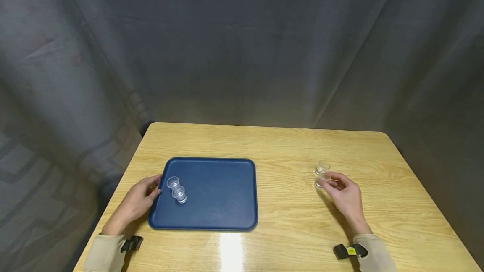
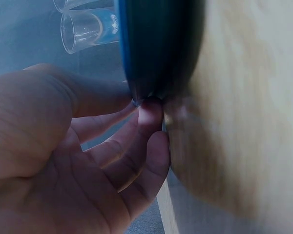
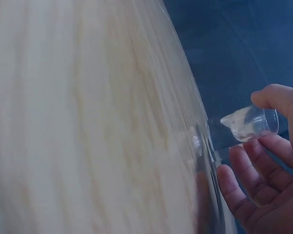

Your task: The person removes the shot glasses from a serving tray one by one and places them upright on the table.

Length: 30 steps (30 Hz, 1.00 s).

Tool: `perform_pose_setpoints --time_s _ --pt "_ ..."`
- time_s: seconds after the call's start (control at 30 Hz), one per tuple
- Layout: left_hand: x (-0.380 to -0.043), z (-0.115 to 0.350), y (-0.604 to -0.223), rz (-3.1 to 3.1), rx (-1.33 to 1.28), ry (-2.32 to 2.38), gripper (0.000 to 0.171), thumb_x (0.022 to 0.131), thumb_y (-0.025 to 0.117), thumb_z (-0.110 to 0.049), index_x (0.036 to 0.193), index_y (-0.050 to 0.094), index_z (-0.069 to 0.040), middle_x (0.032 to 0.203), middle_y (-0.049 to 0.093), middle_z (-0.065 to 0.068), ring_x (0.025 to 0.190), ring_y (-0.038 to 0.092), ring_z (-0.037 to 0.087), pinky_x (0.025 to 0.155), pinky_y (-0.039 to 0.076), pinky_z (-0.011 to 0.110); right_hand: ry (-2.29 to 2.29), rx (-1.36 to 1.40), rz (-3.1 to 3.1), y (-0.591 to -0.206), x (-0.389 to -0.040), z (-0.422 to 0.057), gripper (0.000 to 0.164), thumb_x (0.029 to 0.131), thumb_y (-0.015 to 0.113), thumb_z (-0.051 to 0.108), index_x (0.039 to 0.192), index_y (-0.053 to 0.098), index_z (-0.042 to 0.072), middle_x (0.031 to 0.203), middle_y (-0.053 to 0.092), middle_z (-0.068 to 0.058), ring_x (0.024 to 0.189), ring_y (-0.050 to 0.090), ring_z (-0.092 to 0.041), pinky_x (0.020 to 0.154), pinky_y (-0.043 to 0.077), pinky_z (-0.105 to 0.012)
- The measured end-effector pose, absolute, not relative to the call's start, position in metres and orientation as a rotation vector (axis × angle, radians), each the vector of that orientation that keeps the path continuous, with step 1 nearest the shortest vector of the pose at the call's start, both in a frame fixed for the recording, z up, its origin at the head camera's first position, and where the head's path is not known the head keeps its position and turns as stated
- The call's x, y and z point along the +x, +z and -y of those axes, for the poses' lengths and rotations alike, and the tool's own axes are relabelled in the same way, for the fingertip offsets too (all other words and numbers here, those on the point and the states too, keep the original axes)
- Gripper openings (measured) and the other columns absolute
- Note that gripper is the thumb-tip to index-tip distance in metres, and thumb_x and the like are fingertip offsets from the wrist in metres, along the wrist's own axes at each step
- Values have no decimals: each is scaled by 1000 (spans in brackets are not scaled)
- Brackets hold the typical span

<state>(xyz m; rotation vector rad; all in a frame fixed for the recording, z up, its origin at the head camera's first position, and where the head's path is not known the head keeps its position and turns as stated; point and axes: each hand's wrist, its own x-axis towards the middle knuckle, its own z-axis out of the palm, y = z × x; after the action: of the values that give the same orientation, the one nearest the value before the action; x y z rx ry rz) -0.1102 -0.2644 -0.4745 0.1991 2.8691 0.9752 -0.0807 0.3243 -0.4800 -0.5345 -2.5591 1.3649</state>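
With thumb above and fingers below, my left hand [image 1: 137, 200] grips the left rim of a dark blue tray [image 1: 219, 198]. Two small clear shot glasses, one farther back [image 1: 173, 182] and one nearer [image 1: 179, 195], stand close together on the tray's left part. To the right of the tray, my right hand [image 1: 347, 196] pinches another clear shot glass [image 3: 254, 124] near its rim, between thumb and fingers. Just behind that one is a further shot glass [image 1: 323, 166] on the table. Whether the pinched glass touches the tabletop, I cannot tell.
The wooden table [image 1: 287, 209] has rounded far corners. A grey curtain [image 1: 234, 53] hangs behind it and along both sides. A wide stretch of tabletop separates the tray from the right-hand glasses.
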Motion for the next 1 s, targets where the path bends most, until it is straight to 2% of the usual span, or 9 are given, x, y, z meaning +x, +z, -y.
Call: perform_pose_setpoints --time_s 0.13,0.47,0.8,1.0 --pt "-111 264 -475 -2866 197 977 48 102 66 -4 147 56 8 120 68 21 89 57 22 74 46 34 1363 -544 2563 -479 -81 -330 49 91 87 33 128 74 4 102 76 9 82 63 15 72 51 -10" --pt "-111 265 -475 -2852 174 979 49 103 65 -5 149 54 7 123 67 23 91 58 23 76 47 36 1446 -570 2511 -480 -86 -335 49 93 85 29 130 71 0 94 65 32 83 64 17 74 50 -8" --pt "-111 265 -475 -2844 164 989 48 103 64 -4 149 54 8 124 66 24 91 58 24 77 47 37 1466 -532 2500 -482 -87 -337 50 93 85 25 133 68 -1 90 64 36 83 64 17 74 49 -7" --pt "-110 265 -475 -2848 168 975 48 103 64 -5 149 54 7 126 66 25 92 59 25 78 48 37 1442 -493 2500 -480 -84 -341 51 93 85 24 134 68 1 91 65 34 85 63 15 75 49 -8"
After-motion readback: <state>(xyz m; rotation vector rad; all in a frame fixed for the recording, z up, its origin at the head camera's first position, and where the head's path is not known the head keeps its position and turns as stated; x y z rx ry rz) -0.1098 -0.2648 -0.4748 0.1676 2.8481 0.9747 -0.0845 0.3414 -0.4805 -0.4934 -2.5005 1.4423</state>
